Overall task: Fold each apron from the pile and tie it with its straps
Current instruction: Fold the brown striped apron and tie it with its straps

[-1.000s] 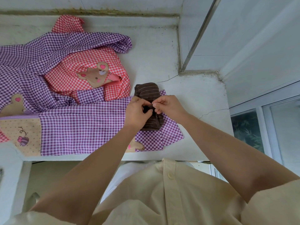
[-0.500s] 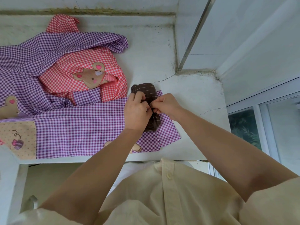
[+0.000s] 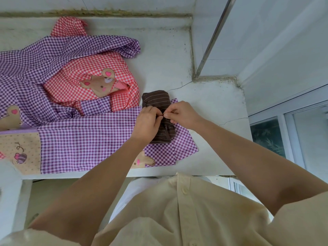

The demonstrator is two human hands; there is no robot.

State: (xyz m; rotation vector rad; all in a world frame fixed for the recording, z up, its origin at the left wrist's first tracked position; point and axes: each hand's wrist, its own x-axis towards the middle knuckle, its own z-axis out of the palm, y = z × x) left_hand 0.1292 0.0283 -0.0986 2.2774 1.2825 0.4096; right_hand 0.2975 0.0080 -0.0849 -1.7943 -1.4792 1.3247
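Now, left hand [image 3: 147,124] and right hand [image 3: 183,114] pinching folded brown striped apron [image 3: 156,100], atop purple apron [image 3: 88,139].

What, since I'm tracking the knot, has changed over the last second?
Hardly anything. The left hand and right hand still pinch the brown striped apron at its middle, their fingers only shuffling slightly. Nothing taken or let go. The purple gingham apron under it and the red gingham apron lie unmoved.

A white ledge [image 3: 213,107], hairline-cracked, lies in soft daylight. Behind it rises a stained wall [image 3: 124,4]; a metal strip [image 3: 213,37] slants above its right end, a window [image 3: 269,137] beyond.
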